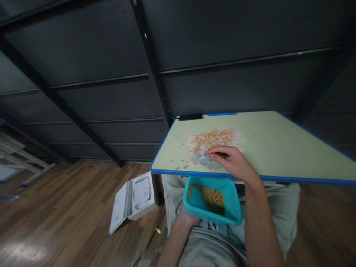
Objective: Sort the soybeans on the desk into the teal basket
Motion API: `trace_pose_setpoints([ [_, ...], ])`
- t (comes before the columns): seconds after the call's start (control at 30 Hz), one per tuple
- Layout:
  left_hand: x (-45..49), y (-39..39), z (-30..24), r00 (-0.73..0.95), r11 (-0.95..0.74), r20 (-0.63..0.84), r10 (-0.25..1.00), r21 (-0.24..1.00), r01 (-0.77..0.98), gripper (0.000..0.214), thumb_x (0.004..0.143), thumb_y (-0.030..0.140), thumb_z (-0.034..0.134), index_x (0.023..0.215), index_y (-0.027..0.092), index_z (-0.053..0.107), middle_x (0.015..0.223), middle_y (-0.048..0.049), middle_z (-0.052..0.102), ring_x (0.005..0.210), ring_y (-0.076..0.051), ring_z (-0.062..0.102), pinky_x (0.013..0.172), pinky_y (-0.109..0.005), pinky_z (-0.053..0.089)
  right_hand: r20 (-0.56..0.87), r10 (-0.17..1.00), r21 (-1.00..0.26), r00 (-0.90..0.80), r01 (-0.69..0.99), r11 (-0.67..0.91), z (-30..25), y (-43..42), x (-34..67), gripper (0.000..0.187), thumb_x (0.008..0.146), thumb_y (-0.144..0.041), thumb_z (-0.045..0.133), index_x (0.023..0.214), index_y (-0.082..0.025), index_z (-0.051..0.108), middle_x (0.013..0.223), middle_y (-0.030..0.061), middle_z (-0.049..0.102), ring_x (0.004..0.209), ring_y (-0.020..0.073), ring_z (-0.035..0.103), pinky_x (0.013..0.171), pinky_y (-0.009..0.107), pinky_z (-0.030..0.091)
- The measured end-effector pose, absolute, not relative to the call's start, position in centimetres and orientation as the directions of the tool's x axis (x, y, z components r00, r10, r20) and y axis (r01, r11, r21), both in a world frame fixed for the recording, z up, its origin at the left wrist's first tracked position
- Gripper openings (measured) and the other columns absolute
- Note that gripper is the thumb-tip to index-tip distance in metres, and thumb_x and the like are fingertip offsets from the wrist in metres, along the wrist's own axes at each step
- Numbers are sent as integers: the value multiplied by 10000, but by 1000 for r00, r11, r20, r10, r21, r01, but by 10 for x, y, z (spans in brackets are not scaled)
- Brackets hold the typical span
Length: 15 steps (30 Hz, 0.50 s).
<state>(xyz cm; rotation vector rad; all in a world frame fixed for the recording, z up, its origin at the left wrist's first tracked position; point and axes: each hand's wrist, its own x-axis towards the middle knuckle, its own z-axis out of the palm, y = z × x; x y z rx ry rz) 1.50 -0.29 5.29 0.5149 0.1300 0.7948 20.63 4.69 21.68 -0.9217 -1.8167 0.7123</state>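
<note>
My right hand (pixel 233 160) reaches over the table's near edge, fingers bent, fingertips on a crumpled piece of clear plastic (pixel 205 159). Just beyond it lies a spread of small round tan pieces (pixel 213 138) that look like soybeans, on a pale, see-through patch. A few strays are scattered toward the front left corner. Below the edge, over my lap, a teal plastic bin (pixel 232 202) tilts slightly, partly filled with similar round pieces (pixel 214 198). My left hand (pixel 189 218) supports the bin from its near left side; its fingers are hidden underneath.
The pale table (pixel 289 148) has a blue rim. A flat black object (pixel 191 116) lies at its far left edge, before a dark panelled wall (pixel 222 37). On the wooden floor are an opened white box (pixel 140 194) and a cable (pixel 151 237).
</note>
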Motion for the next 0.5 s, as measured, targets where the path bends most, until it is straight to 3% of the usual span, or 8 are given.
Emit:
trace_pose_setpoints([
  [0.3,11,1,34,675,573,54,735,483,-662,394,957,498,530,1127,296,822,1353,-63,754,1395,-310,593,1187,-502,434,442,857,-815,-265,280,507,221,43,205,169,944,-238,677,1008,-284,827,1042,36,818,976,227,740,836,383,558],
  [0.5,17,-2,59,666,590,34,745,433,-681,439,988,435,455,1300,315,739,1363,-39,748,1378,-277,612,1197,-448,449,463,840,-804,-283,266,532,222,41,204,190,936,-206,679,1004,-296,831,1029,17,824,968,210,748,859,370,561],
])
